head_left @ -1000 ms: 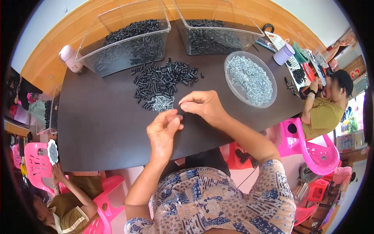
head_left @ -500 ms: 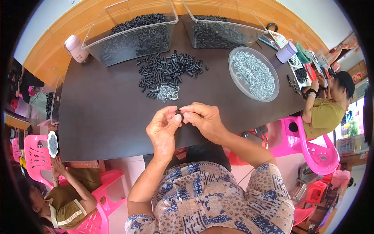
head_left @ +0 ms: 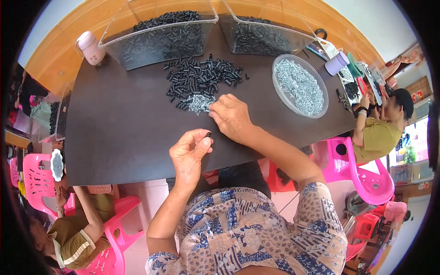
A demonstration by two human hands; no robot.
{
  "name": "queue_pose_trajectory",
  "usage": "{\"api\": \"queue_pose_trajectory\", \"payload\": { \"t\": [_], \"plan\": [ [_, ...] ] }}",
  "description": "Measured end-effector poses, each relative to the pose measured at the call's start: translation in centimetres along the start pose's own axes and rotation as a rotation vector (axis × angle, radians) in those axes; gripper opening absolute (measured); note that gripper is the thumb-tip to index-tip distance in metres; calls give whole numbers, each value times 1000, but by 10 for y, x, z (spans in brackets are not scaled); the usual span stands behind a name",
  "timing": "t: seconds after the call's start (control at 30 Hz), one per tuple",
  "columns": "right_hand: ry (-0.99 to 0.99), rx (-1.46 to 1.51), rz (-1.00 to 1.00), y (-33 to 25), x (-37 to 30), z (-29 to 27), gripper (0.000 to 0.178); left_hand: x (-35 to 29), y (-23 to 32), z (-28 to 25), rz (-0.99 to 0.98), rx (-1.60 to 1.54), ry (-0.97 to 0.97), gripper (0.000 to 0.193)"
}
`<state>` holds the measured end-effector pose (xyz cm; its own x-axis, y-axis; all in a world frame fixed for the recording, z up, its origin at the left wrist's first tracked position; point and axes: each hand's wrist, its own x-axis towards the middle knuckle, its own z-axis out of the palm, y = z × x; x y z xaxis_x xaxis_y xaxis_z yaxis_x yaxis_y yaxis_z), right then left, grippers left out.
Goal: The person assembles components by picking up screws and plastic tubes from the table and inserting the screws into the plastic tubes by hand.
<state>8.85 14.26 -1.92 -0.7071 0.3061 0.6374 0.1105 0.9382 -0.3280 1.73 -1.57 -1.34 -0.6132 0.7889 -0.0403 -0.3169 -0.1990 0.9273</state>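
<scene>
My left hand pinches a small black tube-shaped piece between thumb and forefinger, above the table's near side. Further forward, my right hand reaches to the small heap of silver metal pieces. Its fingertips are pressed together at the heap's right edge; what lies between them is hidden. Right behind the silver heap spreads a larger pile of short black ribbed tubes. The two heaps touch.
Two clear plastic bins of black pieces stand at the table's far edge. A round tray of silver pieces sits to the right. A pink bottle and a purple cup flank them. People sit on both sides.
My right hand has left my left hand and moved forward to the silver heap. My left hand stays near its place with the black piece, which now shows more plainly.
</scene>
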Motion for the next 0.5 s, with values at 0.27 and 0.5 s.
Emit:
{"api": "queue_pose_trajectory", "payload": {
  "t": [0.27, 0.5],
  "plan": [
    [-2, -23, -48, 7, 2, 2, 11, 5, 1, -4, 8, -18, 2, 17],
    [-204, 538, 586, -2, 5, -21, 12, 21, 7, -3, 353, 437, 102, 14]
  ]
}}
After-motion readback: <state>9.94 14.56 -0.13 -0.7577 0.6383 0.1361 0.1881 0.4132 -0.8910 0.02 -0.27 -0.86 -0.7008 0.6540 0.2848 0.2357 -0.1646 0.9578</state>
